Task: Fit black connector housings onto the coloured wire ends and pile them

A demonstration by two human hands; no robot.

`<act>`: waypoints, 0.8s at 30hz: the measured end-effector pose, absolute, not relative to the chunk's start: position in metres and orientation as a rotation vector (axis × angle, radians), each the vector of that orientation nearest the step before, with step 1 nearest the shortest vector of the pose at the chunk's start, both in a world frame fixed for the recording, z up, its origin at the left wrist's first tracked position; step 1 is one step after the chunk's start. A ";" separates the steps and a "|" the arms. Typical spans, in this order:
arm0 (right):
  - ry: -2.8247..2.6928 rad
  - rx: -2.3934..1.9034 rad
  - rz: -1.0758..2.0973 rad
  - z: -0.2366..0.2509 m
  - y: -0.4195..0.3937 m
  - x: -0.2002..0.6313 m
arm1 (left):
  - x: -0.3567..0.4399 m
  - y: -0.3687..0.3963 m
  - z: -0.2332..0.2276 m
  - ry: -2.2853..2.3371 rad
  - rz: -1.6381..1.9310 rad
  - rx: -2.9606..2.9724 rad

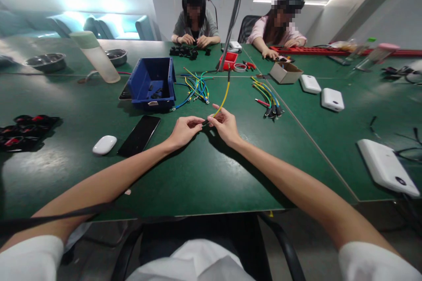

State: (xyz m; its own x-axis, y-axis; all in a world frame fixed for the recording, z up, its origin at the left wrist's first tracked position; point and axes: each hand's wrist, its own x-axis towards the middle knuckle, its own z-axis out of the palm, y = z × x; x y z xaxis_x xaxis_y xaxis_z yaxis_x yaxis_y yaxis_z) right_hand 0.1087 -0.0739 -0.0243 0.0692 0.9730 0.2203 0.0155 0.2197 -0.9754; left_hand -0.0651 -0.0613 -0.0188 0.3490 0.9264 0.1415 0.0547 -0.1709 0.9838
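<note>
Over the green table, my left hand [187, 131] pinches a small black sleeve [205, 122] at the lower end of a yellow wire [226, 93]. My right hand [225, 125] is closed on that same wire just beside the sleeve, and the wire curves up to a dark tip. Beyond my hands lies a loose pile of blue, green and yellow wires [197, 87] with ring ends. To the right rests a bunch of wires with black sleeves [273, 110]. A blue bin [136, 82] holding small black pieces stands left of the pile.
Left of my hands lie a black phone [140, 135] and a white case [104, 145]. A bottle [99, 58] stands behind them. White power banks [385, 167] and a small carton [286, 73] are on the right. Two people work across the table, near a slanted pole [233, 17].
</note>
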 end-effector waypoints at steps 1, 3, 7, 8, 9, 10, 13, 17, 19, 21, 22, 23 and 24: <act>-1.247 -1.073 1.006 -0.024 -0.074 0.108 | -0.065 -0.061 -0.019 0.912 1.013 1.532; -1.228 -1.066 1.017 -0.025 -0.074 0.107 | -0.066 -0.061 -0.020 0.895 1.019 1.532; -1.201 -1.062 1.002 -0.027 -0.074 0.106 | -0.066 -0.062 -0.020 0.876 1.037 1.520; -1.197 -1.063 0.998 -0.027 -0.074 0.105 | -0.067 -0.062 -0.020 0.871 1.041 1.518; -1.194 -1.064 0.995 -0.027 -0.074 0.105 | -0.067 -0.062 -0.020 0.866 1.044 1.520; -1.194 -1.064 0.992 -0.027 -0.074 0.105 | -0.067 -0.062 -0.020 0.862 1.046 1.524; -1.207 -1.059 0.980 -0.027 -0.075 0.104 | -0.068 -0.063 -0.020 0.856 1.049 1.537; -1.226 -1.070 0.961 -0.027 -0.075 0.104 | -0.069 -0.063 -0.020 0.853 1.036 1.530; -1.231 -1.078 0.950 -0.027 -0.075 0.104 | -0.069 -0.063 -0.021 0.852 1.028 1.526; -1.242 -1.082 0.927 -0.026 -0.074 0.105 | -0.069 -0.062 -0.022 0.852 1.024 1.532; -1.249 -1.084 0.913 -0.025 -0.074 0.106 | -0.069 -0.062 -0.023 0.855 1.024 1.538; -1.255 -1.083 0.896 -0.024 -0.073 0.108 | -0.069 -0.062 -0.024 0.860 1.023 1.546; -1.259 -1.083 0.877 -0.023 -0.073 0.110 | -0.069 -0.062 -0.024 0.866 1.022 1.557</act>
State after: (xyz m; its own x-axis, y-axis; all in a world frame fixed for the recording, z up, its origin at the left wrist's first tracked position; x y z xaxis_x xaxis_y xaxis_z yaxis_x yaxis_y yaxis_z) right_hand 0.1100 -0.0727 -0.0233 0.1302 0.9487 0.2882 0.0585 0.2828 -0.9574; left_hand -0.0691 -0.0615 -0.0239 0.3767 0.9088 0.1794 0.0275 -0.2046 0.9785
